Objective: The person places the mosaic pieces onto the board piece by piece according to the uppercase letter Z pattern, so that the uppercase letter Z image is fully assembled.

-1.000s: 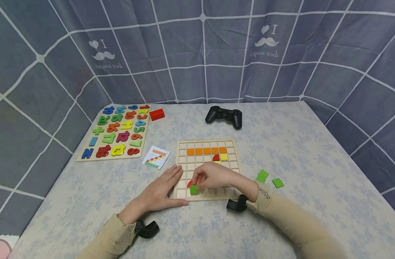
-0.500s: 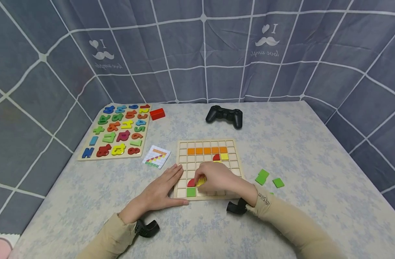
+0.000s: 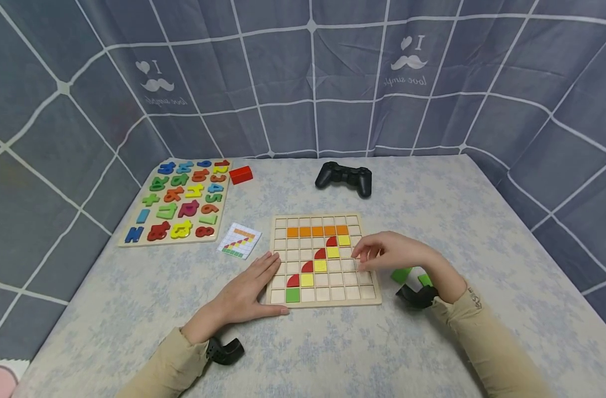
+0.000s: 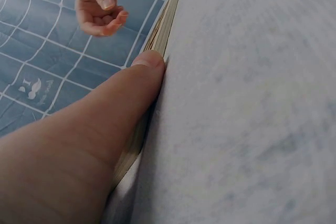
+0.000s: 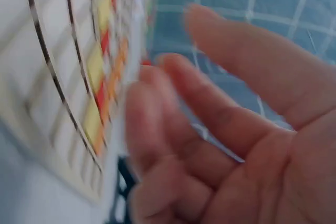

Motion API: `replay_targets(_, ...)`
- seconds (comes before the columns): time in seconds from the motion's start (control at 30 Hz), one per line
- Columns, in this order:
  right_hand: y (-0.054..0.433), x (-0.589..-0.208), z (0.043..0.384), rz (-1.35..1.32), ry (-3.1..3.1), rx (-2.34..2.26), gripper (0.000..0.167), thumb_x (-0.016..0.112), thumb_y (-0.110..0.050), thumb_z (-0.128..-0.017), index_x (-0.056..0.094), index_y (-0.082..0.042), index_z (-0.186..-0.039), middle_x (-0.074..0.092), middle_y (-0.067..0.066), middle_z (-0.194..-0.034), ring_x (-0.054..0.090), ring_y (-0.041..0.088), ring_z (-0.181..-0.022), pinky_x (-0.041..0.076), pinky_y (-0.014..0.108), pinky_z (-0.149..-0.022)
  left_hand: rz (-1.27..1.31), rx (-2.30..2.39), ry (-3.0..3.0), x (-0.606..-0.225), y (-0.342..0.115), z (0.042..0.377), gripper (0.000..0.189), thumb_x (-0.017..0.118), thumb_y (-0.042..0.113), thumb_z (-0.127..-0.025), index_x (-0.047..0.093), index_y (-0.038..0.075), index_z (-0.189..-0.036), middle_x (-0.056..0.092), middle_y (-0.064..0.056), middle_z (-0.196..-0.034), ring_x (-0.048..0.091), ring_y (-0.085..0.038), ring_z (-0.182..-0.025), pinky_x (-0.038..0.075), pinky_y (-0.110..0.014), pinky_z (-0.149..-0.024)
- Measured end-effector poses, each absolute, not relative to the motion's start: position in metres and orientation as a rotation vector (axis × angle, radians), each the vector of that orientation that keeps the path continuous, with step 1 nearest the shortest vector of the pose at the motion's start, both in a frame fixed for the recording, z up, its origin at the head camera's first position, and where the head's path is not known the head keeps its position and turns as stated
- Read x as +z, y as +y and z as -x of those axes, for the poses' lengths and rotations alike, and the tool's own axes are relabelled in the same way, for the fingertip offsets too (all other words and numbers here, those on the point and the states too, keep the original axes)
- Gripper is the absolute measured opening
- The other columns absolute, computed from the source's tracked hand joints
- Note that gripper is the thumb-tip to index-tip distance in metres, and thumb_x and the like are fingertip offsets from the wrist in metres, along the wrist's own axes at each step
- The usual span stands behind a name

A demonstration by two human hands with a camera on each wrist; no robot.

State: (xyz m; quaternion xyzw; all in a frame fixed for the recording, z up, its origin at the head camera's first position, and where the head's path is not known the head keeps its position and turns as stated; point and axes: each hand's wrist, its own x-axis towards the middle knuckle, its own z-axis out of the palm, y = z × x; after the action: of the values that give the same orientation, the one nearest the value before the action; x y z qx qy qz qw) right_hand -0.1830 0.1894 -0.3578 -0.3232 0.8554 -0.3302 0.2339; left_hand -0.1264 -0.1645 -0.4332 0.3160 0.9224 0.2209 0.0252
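A wooden grid board (image 3: pixel 349 279) lies in the middle of the table. It carries a row of orange squares (image 3: pixel 317 231), a diagonal of red quarter-circle pieces (image 3: pixel 293 281) and yellow squares (image 3: pixel 320 266), and one green square (image 3: pixel 293 295) at the lower left. My left hand (image 3: pixel 245 290) rests at the board's left side, fingers on its edge and thumb along the near edge. Above the board's right edge hovers my right hand (image 3: pixel 389 252), fingers loosely bent, nothing between them. Loose green squares (image 3: pixel 401 275) lie on the table, partly hidden under that hand.
A pattern card (image 3: pixel 240 241) lies left of the board. Farther left is a number puzzle board (image 3: pixel 175 204) with a red block (image 3: pixel 241 175) beside it. A black game controller (image 3: pixel 343 178) sits at the back. A patterned curtain (image 3: pixel 283 77) surrounds the table.
My right hand set the green square into the board's lower-left cell, let go, and moved right, off the grid's middle toward the loose squares. The left hand stayed in place.
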Motion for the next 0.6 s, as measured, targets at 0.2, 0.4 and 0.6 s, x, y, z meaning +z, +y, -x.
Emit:
replay_targets(0.2,0.222,-0.352,0.189,0.804,2.322,-0.935,0.037,0.068,-0.023,-0.087,0.062,-0.001,-0.116,0.064,0.004,-0.096,0.059,0.019,-0.086,0.051,0.032,-0.072,-0.965,0.672,2.835,-0.433,-0.164,0.127,0.103,0.058,0.071,-0.076,0.026,0.005,-0.148,0.019,-0.008,-0.155,0.011,-0.02,-0.142,0.024,-0.043,-0.112)
replay_targets(0.4,0.246,-0.357,0.2,0.826,2.236,-1.032,0.037,0.07,-0.015,-0.085,0.06,0.004,-0.115,0.063,0.019,-0.103,0.061,0.021,-0.087,0.052,0.03,-0.073,-0.966,0.679,2.842,-0.434,-0.164,0.126,0.104,0.058,0.071,-0.075,0.026,0.004,-0.148,0.02,-0.007,-0.155,0.012,-0.02,-0.142,0.024,-0.043,-0.112)
replay_targets(0.6,0.264,-0.37,0.211,0.827,2.076,-1.167,0.035,0.067,-0.005,-0.085,0.057,0.014,-0.113,0.06,0.03,-0.099,0.062,0.02,-0.085,0.054,0.033,-0.073,-0.968,0.674,2.852,-0.434,-0.165,0.126,0.104,0.059,0.071,-0.075,0.027,0.004,-0.148,0.021,-0.008,-0.154,0.014,-0.021,-0.142,0.025,-0.043,-0.111)
